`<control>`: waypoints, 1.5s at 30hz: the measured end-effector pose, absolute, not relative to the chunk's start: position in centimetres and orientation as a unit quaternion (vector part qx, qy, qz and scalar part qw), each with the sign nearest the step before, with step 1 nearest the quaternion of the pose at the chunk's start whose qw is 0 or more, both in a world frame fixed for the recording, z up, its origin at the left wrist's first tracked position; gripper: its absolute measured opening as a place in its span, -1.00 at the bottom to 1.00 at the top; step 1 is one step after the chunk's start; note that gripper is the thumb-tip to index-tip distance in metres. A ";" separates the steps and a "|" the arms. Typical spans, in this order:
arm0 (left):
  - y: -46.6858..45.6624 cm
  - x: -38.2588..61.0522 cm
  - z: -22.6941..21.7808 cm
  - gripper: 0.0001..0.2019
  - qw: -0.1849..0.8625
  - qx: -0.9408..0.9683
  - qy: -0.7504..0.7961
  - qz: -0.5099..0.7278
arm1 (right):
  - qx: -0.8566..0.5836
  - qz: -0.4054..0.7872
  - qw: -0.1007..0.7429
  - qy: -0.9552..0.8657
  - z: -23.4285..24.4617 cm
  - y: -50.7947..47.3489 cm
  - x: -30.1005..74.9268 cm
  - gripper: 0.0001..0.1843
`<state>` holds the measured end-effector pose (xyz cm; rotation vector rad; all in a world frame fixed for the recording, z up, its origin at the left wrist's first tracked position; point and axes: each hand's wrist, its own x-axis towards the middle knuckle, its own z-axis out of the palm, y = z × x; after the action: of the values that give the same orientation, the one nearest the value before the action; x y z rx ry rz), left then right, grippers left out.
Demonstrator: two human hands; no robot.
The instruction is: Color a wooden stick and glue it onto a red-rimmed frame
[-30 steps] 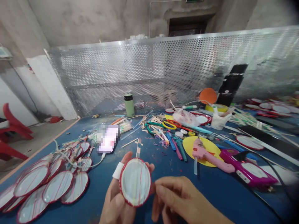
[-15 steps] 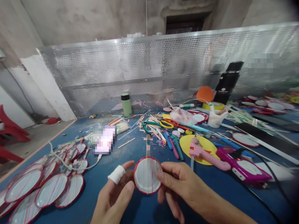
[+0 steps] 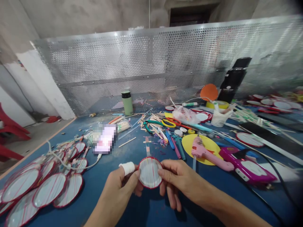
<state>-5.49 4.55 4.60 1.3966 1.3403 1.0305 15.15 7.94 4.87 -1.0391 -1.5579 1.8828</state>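
Observation:
Between my two hands is a small round disc with a red rim (image 3: 150,173), its face whitish with faint pink stripes and a thin stick pointing away from me. My left hand (image 3: 125,181), with white tape round one finger, pinches the disc's left edge. On the opposite edge, my right hand (image 3: 175,179) grips it between thumb and index finger, the other fingers hanging below. Nearest on the right lies a pink glue gun (image 3: 208,154), partly over a yellow disc (image 3: 189,145). Many similar red-rimmed discs (image 3: 49,190) are heaped at the left.
A phone (image 3: 105,138) on a white cable lies left of centre. Behind stand a green bottle (image 3: 128,105) and a perforated metal screen (image 3: 113,66). Pliers, scissors (image 3: 169,123), loose sticks and markers (image 3: 180,147) clutter the middle. A purple device (image 3: 248,170) with black cable sits right.
My left hand has moved right and closed on the disc's left edge; before, its fingers were apart beside it. My right hand keeps its hold. The view has shifted slightly.

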 end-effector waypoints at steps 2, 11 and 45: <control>4.6 -5.5 4.5 -0.66 0.470 0.559 0.541 0.417 | -0.383 0.686 0.242 -0.570 4.8 7.9 15.2 -0.40; 4.5 -5.3 4.7 -0.69 0.474 0.574 0.540 0.394 | -0.375 0.691 0.244 -0.568 4.2 7.9 15.4 -0.49; 4.6 -6.8 4.6 -0.62 0.338 0.650 0.606 0.310 | -0.343 0.670 0.245 -0.611 4.0 7.0 15.7 -0.38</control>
<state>-6.80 4.57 4.61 1.6922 1.5789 0.8080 15.68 7.00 3.95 -0.9371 -1.6673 1.8282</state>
